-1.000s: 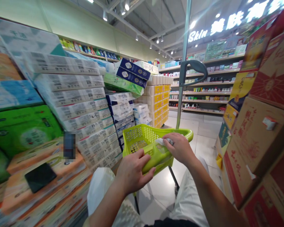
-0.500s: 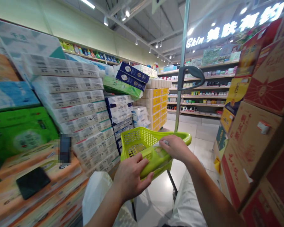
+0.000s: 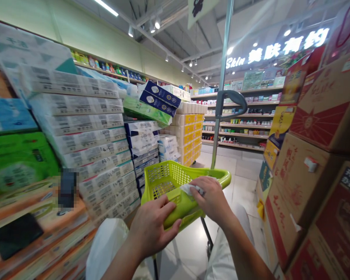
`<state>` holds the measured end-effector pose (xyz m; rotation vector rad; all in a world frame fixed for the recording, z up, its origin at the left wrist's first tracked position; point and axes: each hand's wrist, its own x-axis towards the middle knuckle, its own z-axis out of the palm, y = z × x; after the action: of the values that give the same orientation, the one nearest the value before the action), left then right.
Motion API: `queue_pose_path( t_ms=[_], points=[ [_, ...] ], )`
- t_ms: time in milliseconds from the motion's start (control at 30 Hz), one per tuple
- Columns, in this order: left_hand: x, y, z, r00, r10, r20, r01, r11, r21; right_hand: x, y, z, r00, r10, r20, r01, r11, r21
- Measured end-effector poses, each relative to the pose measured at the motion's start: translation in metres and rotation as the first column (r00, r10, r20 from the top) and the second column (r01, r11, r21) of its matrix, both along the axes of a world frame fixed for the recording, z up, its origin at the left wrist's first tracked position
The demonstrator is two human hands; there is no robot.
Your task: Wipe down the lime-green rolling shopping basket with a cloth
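A lime-green plastic shopping basket (image 3: 179,169) with latticed walls sits in front of me on thin dark legs. My left hand (image 3: 151,225) grips its near rim, fingers over the top and thumb along the outer side. Farther right on the same rim, my right hand (image 3: 212,197) is closed round a crumpled white wipe (image 3: 187,189) and presses it against the plastic. Part of the wipe is hidden under the fingers. Behind the basket rises a metal pole (image 3: 218,136) with a grey loop handle (image 3: 242,102). The basket's visible floor is bare lattice.
Tall stacks of wrapped paper packs (image 3: 105,144) stand on the left. A flat black object (image 3: 17,235) lies on orange packs (image 3: 52,241) nearby. Cardboard cartons (image 3: 297,171) are piled on the right. Stocked shelves (image 3: 245,104) line the back, beyond the tiled floor (image 3: 239,182).
My right hand has slid the wipe a little toward me along the rim, and more white shows. The left hand keeps its grip. The view has shifted slightly.
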<state>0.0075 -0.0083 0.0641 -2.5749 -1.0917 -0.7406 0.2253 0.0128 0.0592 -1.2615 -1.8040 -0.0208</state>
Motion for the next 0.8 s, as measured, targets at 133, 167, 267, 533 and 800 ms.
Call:
queue_pose_path(
  t_ms=[133,167,267,533,800],
  points=[
    [-0.002,0.001,-0.001,1.0,-0.02,0.014,0.02,1.0,0.008,0.028,0.01,-0.008,0.985,-0.149,-0.09,0.152,0.988,0.016],
    [-0.002,0.001,-0.001,1.0,-0.023,0.016,0.022,1.0,0.011,0.03,0.01,-0.01,0.98,-0.166,-0.107,0.17,0.985,0.03],
    [-0.002,0.002,0.001,1.0,-0.023,0.01,0.023,1.0,0.016,0.017,-0.001,-0.014,0.985,-0.126,-0.118,0.138,0.986,0.094],
    [-0.002,0.005,0.007,1.0,-0.012,-0.005,0.012,1.0,0.013,-0.005,-0.013,-0.022,0.995,0.014,-0.096,0.006,0.979,0.204],
    [-0.003,0.009,0.001,1.0,-0.008,0.03,0.008,1.0,0.029,0.011,0.0,-0.031,0.955,-0.16,-0.249,0.223,0.942,0.251]
  ],
)
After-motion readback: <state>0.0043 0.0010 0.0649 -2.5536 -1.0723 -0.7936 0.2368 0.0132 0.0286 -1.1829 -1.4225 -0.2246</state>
